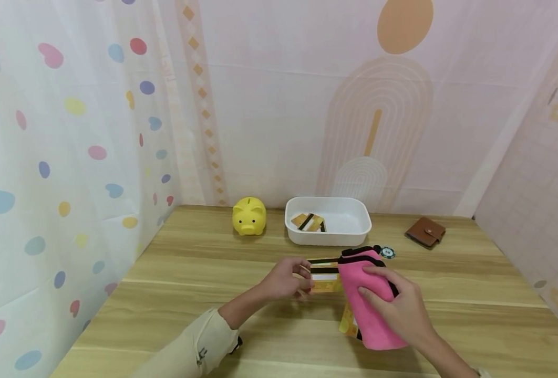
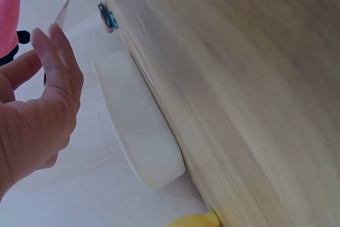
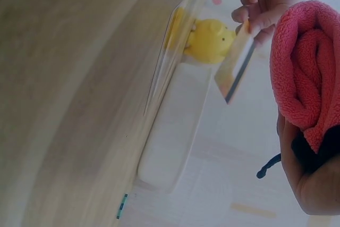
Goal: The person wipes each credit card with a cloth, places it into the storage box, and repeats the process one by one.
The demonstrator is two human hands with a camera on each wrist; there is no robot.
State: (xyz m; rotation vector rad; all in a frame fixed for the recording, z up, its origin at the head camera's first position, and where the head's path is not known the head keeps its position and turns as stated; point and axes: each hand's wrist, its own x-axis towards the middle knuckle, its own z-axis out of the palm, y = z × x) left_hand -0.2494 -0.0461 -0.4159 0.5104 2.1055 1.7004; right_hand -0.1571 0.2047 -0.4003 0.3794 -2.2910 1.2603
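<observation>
Tray [image 1: 350,240], white, is sitting just below frame centre, holding loose cards [image 1: 311,222] in its left part. Pink pouch [image 1: 366,310] is hanging lower right of centre; right hand [image 1: 404,304] is clamping it. Left hand [image 1: 286,278] is pinching yellow card [image 1: 325,278], lower centre. Chip [image 1: 388,252], beyond pouch's top, is showing "50".

Left hand [image 1: 286,279] pinches; right hand [image 1: 402,307] grips; both forearms [image 1: 243,308] slant inward.
</observation>
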